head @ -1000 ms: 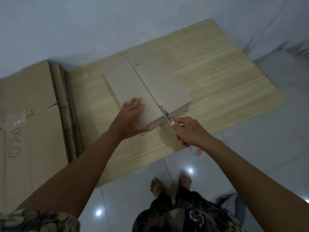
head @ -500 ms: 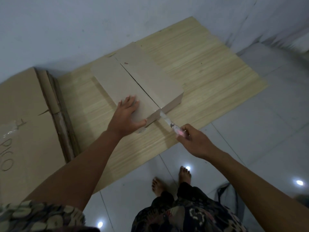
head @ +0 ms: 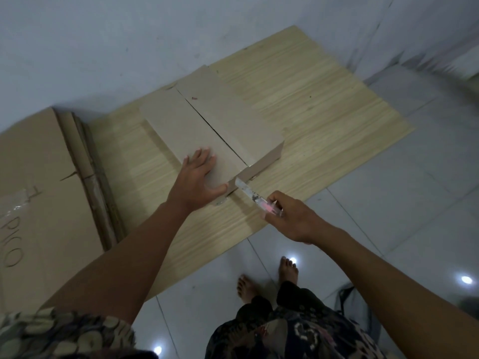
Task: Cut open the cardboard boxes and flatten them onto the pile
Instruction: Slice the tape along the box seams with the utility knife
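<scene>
Pale grey floor tiles [head: 388, 203] meet a plain grey wall [head: 103, 47], and a light wooden board [head: 311, 120] lies flat on the floor against that wall. On the board sits a low cardboard box [head: 233, 125], its two top flaps closed with a dark seam running down the middle between them. To the left of the board, partly on it, lies a pile of flattened cardboard [head: 39, 190] with handwritten letters on the top sheet.

A person stands barefoot at the board's near edge, leaning over the box. Their left hand [head: 197, 177] lies flat on the box's near left flap, fingers spread and straight, thumb along the near edge. Their right hand [head: 293, 218] has its grip clenched around the handle of a utility knife [head: 256, 199], which has a clear body with a pink part inside. The blade points toward the box, its tip touching the near end wall just below the seam.

A patterned sleeve [head: 64, 335] shows at the lower left, and patterned dark clothing [head: 285, 332] at the bottom.
</scene>
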Demonstrator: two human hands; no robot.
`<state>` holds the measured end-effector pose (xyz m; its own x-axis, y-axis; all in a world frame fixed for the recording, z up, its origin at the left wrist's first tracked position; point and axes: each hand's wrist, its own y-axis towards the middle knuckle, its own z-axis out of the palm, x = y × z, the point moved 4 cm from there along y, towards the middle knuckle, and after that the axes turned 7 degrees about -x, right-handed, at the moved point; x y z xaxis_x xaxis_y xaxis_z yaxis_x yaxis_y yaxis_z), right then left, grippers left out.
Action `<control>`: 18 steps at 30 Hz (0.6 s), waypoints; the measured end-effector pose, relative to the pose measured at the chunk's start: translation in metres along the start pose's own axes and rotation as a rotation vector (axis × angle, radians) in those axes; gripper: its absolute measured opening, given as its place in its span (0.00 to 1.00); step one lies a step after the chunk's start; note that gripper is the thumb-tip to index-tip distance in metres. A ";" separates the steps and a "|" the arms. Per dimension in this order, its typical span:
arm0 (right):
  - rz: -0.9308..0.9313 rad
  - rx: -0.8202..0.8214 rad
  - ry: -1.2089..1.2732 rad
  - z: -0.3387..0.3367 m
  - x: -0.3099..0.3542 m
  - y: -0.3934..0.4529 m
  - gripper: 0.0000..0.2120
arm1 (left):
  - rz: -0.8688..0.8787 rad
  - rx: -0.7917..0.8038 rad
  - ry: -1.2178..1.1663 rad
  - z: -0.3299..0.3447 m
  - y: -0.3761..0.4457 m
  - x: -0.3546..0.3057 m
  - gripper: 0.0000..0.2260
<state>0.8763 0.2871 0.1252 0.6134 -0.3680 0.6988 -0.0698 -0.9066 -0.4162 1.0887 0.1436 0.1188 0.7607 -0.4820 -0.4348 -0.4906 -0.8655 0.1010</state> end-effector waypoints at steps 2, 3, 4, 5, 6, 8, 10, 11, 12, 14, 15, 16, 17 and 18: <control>0.000 0.002 0.002 0.001 0.000 0.001 0.10 | 0.002 0.005 0.000 0.001 0.001 0.001 0.45; 0.000 -0.002 0.001 0.002 0.001 0.003 0.10 | 0.002 0.008 0.000 0.002 0.001 0.002 0.45; -0.001 0.000 -0.003 0.002 0.001 0.004 0.10 | 0.002 0.009 -0.002 0.002 0.001 0.003 0.45; -0.003 0.008 -0.004 0.002 0.002 0.005 0.10 | 0.005 0.008 -0.003 0.002 0.001 0.003 0.45; -0.004 0.017 0.001 0.002 0.003 0.005 0.10 | 0.006 0.006 -0.006 0.002 0.000 0.003 0.45; 0.001 0.027 0.015 0.003 0.002 0.006 0.10 | 0.011 0.007 -0.008 0.002 0.001 0.005 0.45; 0.005 0.035 0.023 0.002 0.002 0.006 0.10 | 0.016 0.020 0.004 0.002 0.001 0.004 0.45; 0.004 0.039 0.030 0.003 0.002 0.006 0.10 | 0.016 0.025 0.008 0.002 0.001 0.003 0.46; 0.003 0.042 0.035 0.003 0.002 0.007 0.10 | 0.015 0.027 0.009 0.002 0.002 0.003 0.46; 0.008 0.057 0.035 0.003 0.000 0.006 0.09 | 0.008 0.030 0.007 0.002 0.002 0.003 0.46; 0.009 0.063 0.033 0.003 -0.001 0.005 0.09 | 0.004 0.030 0.008 0.003 0.002 0.002 0.46; 0.013 0.062 0.039 0.003 -0.002 0.005 0.10 | -0.001 0.033 0.009 0.002 0.002 0.002 0.46; 0.016 0.056 0.053 0.003 -0.002 0.005 0.10 | -0.005 0.038 0.008 0.003 0.003 0.002 0.46; 0.015 0.050 0.063 0.002 -0.002 0.006 0.10 | -0.008 0.039 0.007 0.003 0.003 0.003 0.45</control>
<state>0.8767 0.2828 0.1203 0.5619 -0.3951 0.7268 -0.0380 -0.8900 -0.4544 1.0881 0.1404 0.1151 0.7673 -0.4765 -0.4292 -0.5010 -0.8632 0.0625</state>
